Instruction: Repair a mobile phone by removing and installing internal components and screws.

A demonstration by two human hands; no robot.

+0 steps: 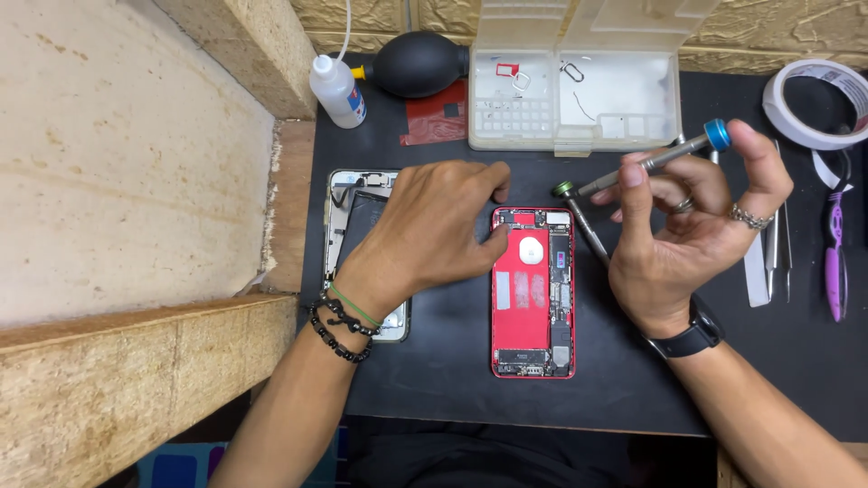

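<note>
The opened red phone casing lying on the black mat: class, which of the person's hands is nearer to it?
Left. The left hand touches the red phone casing at its top-left corner; the right hand is raised to its right, holding a blue-capped screwdriver.

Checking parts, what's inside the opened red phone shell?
Inside the red phone shell: circuit boards, a white round patch, pale adhesive strips. The left hand covers its upper-left corner.

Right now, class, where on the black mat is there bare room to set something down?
Bare mat lies between the opened red phone and the screen assembly under the left hand, and below the right hand. It is crowded by the parts box, tape roll and tools.
</note>
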